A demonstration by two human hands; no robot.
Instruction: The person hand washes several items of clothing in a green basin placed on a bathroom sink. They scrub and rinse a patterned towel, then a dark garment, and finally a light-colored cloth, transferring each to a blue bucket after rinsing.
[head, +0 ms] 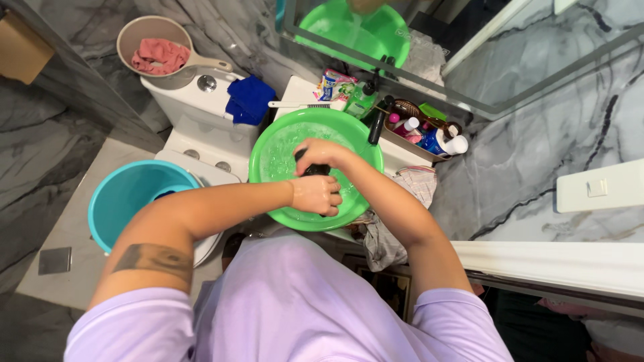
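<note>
Left hand: my left hand [316,194] clenches one end of a dark wet cloth [312,170].
Right hand: my right hand [320,153] grips its other end.
Below both: round green plastic basin [274,151], soapy water.

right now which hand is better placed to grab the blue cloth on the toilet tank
Left. The left hand is on the side of the green basin nearest the blue cloth; the right hand would cross over it.
</note>
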